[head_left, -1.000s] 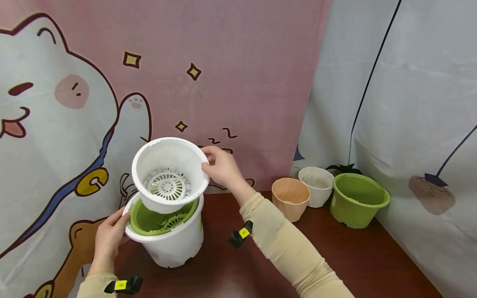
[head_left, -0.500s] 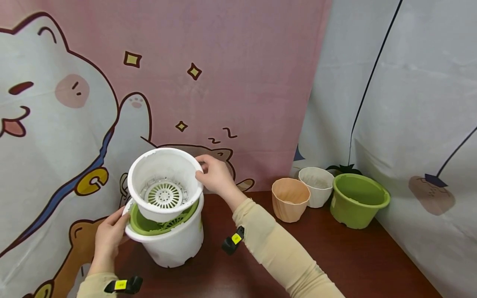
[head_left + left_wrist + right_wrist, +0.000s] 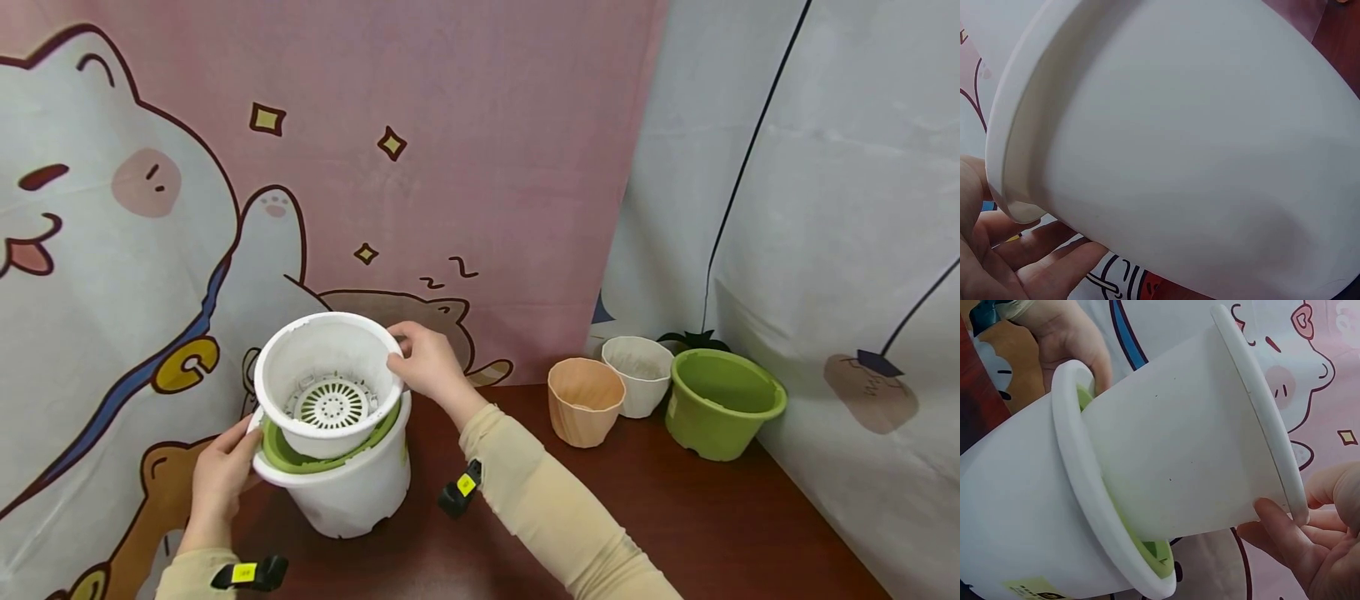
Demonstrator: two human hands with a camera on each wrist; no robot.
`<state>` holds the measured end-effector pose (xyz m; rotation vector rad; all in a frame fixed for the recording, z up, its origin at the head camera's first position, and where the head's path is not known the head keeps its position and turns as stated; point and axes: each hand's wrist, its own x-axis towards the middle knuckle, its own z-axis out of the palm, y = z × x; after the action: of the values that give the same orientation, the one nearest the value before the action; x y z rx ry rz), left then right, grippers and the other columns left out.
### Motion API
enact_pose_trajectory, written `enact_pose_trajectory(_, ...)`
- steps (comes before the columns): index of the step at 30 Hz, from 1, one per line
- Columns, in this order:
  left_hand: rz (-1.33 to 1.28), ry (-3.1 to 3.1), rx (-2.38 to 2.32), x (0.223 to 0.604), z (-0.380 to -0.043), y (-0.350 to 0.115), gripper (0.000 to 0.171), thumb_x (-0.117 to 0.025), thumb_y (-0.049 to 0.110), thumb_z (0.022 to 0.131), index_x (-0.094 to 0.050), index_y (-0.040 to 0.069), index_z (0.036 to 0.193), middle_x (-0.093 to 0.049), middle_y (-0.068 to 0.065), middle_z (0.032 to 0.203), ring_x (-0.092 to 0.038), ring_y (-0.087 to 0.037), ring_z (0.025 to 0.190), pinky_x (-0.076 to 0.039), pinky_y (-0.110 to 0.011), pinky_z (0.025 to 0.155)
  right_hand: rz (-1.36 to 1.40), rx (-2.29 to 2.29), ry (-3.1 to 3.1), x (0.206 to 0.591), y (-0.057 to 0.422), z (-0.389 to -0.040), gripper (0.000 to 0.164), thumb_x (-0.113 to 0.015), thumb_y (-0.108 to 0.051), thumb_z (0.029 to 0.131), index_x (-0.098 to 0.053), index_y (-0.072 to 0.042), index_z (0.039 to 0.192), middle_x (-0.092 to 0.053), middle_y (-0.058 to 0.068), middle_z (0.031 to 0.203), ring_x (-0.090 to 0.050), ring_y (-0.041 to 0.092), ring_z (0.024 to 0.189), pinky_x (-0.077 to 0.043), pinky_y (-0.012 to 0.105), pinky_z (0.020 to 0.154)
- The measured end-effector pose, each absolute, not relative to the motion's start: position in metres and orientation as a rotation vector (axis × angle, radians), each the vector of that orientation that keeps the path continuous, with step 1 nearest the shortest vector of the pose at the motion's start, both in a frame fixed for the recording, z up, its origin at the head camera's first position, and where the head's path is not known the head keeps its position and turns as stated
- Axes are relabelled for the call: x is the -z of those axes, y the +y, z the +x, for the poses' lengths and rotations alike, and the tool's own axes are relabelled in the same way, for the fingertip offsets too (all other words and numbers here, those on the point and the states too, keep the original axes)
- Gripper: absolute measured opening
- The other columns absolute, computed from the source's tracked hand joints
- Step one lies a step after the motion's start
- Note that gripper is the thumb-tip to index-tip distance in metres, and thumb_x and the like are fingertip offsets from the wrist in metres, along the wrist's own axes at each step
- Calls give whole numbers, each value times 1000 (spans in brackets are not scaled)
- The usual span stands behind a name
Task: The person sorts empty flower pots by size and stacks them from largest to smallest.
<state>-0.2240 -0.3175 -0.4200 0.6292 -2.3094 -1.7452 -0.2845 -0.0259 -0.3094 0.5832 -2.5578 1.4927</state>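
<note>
Small white pot (image 3: 330,404) sits partway down in the green inner pot (image 3: 281,454), between two gripping hands

Right hand (image 3: 431,362) pinches the small white pot by its rim, thumb outside on the wall. This pot is plain, matte white, round and tapered, with a thick rolled lip and its mouth facing up. A few tiny dark specks dot its outer wall. Inside, its floor carries a raised disc with slots fanning out like spokes and a ring of small holes at the centre; green shows through the slots. Whether its base touches the green inner pot cannot be seen.

The green inner pot, nested in the large white pot (image 3: 352,500), shows mainly as a bright band of rim below the right hand. Left hand (image 3: 219,475) grips the large white pot's rim at the near left, thumb over the edge and fingers beneath. That outer pot is smooth and glossy, with notches at its foot and a yellow label (image 3: 1038,589) on its side.

To the right of the right hand, well apart on the table (image 3: 427,542), stand a fluted peach pot (image 3: 581,425), a faceted white pot (image 3: 643,396) and a wide green pot (image 3: 712,429).
</note>
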Motion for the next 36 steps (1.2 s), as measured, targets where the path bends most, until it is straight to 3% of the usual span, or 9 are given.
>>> enact_pose_trajectory(36, 629, -2302, 1732, 422, -224, -318, 64, -50, 46, 100, -39, 10, 152, -39, -26, 150, -57, 2, 76, -59, -26, 66, 427, -1486, -2626, 351, -48, -288, 33, -66, -10, 91, -62, -5, 124, -69, 7, 92, -60, 10, 59, -52, 20, 48)
